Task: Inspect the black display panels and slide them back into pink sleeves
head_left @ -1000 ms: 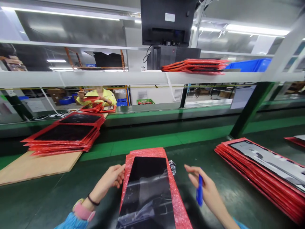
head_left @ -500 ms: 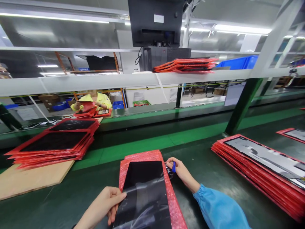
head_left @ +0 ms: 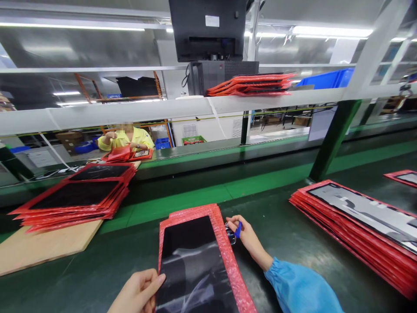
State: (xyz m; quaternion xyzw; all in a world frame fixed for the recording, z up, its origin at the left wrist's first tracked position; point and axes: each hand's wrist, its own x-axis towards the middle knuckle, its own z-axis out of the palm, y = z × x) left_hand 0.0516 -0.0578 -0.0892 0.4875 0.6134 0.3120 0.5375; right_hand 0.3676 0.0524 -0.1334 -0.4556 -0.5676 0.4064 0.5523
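A black glossy panel (head_left: 192, 256) lies on a red bubble-wrap bag (head_left: 228, 261) on the green bench right before me. My left hand (head_left: 140, 291) pinches the panel's near left edge with thumb on top. My right hand (head_left: 243, 234), in a blue sleeve, is closed round a small blue tool (head_left: 238, 229) beside the bag's far right edge. A small metal item (head_left: 230, 235) sits just under that hand.
A stack of red-bagged panels (head_left: 78, 195) rests on a cardboard sheet (head_left: 42, 243) at left. Another long stack (head_left: 358, 221) lies at right. A green post (head_left: 332, 139) stands behind it. A person in yellow (head_left: 127, 139) works across the line. Overhead hangs a monitor (head_left: 208, 26).
My left hand has slid back along the panel's left edge toward me. My right hand swung in from the right to the bag's far right edge and stays there with the blue tool.
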